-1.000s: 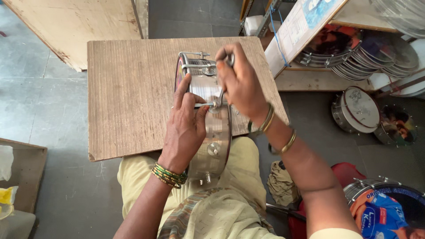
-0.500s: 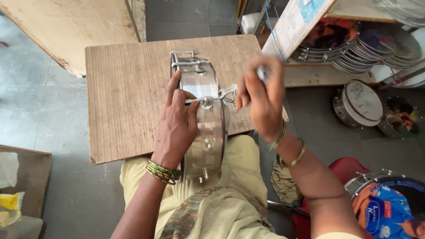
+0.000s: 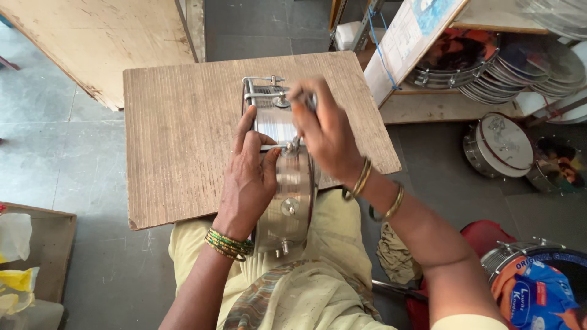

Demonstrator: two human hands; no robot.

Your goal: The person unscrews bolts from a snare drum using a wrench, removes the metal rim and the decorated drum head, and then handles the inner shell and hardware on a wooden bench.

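Observation:
A shiny metal drum shell (image 3: pixel 292 201) stands on edge, leaning from my lap onto a wooden board (image 3: pixel 183 134). Small bolts and lugs dot its side, and a metal bracket with rods (image 3: pixel 262 87) sits at its far end. My left hand (image 3: pixel 247 180) grips the shell's left side, fingers stretched along the rim and thumb by a small bolt (image 3: pixel 292 146). My right hand (image 3: pixel 324 131) lies over the top of the shell with its fingers closed on a small metal piece (image 3: pixel 310 99) near the bracket. What that piece is stays mostly hidden.
Stacks of round drum frames (image 3: pixel 489 73) fill a shelf at the upper right. A finished drum (image 3: pixel 498 143) lies on the floor below them, another with a blue wrapper (image 3: pixel 532 287) at the lower right. A large plywood sheet (image 3: pixel 92 43) leans at the upper left.
My right hand lifted off to the right of the shell, then came back over its top near the bracket. My left hand kept its hold on the shell.

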